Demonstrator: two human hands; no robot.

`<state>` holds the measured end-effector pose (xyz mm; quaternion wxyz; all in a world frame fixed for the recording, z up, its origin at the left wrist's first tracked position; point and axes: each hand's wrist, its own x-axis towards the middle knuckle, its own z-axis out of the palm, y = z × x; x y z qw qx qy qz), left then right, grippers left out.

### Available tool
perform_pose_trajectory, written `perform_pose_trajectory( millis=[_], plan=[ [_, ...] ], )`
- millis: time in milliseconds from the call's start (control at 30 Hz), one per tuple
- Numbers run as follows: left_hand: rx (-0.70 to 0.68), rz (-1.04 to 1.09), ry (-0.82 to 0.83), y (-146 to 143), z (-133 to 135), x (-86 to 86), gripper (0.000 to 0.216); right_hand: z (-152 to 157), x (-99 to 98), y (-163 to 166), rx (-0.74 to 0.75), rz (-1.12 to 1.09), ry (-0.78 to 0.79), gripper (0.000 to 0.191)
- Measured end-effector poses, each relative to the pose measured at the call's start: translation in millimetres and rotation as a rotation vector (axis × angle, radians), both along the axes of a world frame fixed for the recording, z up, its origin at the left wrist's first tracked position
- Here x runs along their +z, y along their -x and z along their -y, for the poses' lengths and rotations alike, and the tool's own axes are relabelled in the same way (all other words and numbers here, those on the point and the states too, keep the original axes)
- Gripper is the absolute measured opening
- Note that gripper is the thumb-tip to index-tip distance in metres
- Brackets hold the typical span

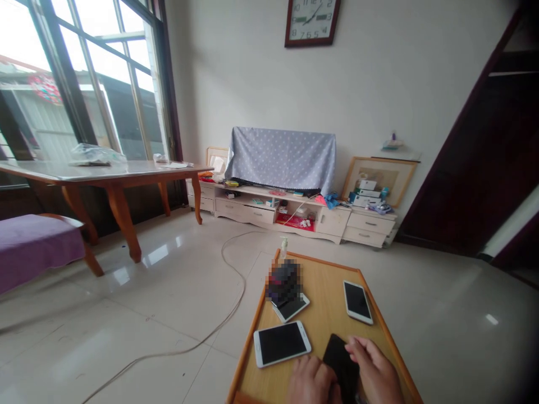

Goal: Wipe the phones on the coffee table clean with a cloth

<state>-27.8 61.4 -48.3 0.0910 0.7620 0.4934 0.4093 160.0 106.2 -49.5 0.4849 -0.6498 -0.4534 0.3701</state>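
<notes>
black phone (342, 365) lies at the near edge of the small wooden table (328, 280), angled, screen side dark. both hands on it. left hand (312, 381) curled over its near left side, fingers bent, gripping the lower part. right hand (376, 371) lies along its right edge, fingers narrow and together, tips touching the top corner; whether it truly clamps or only rests there is hard to tell, wrists are cut off by the frame.

just left of the black phone: white phone (282, 343), face up, dark screen, not touching the hands. farther, another white phone (290, 307) partly under a blurred dark object (284, 282). on the right side of the table, apart from the rest, a third white phone (357, 302). small clear bottle (284, 247) stands at the far left corner.

floor is pale glossy tile, a white cable (227, 269) loops across it left of the table. far wall: low cream cabinet (295, 216) with clutter, something on it draped in a dotted grey cloth (281, 158), framed picture (381, 179) leaning on the right. wall clock (311, 21) above. left: long wooden table (105, 174) by the window (84, 73), purple-covered seat (37, 244) nearer. dark door (475, 168) on the right.
</notes>
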Motion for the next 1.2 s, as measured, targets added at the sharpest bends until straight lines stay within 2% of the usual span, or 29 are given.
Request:
perform_pose_trajectory(
  millis=[67, 133, 233, 300, 567, 833, 967, 1133, 1200],
  plan=[
    [0.012, 0.001, 0.011, -4, 12, 6.6, 0.016, 33, -6.2, -28, -0.035, 0.016, 0.019, 0.05],
    [-0.01, -0.023, 0.06, -6, 28, 20.3, 0.012, 58, -7.8, -50, -0.081, 0.02, 0.014, 0.05],
    [-0.001, -0.086, 0.103, -10, 50, 40.7, 0.015, 82, -1.3, -70, -0.137, 0.097, -0.038, 0.052],
    [-0.004, -0.129, 0.102, -15, 59, 47.0, 0.018, 91, 5.4, -78, -0.141, 0.229, -0.075, 0.053],
    [-0.119, -0.224, 0.124, -34, 76, 40.9, 0.021, 97, 9.7, -102, -0.056, 0.414, -0.054, 0.033],
    [-0.176, -0.259, 0.108, -53, 95, 46.0, 0.022, 93, 16.8, -99, 0.132, 0.453, -0.075, 0.018],
    [-0.156, -0.244, 0.14, -56, 95, 47.2, 0.023, 96, 20.0, -96, 0.193, 0.387, -0.085, 0.008],
    [-0.093, -0.213, 0.196, -61, 94, 51.4, 0.021, 103, 27.8, -91, 0.208, 0.16, -0.096, 0.015],
    [-0.074, -0.082, 0.239, -62, 93, 52.6, 0.021, 106, 32.1, -87, 0.21, 0.009, -0.084, 0.017]
  ],
)
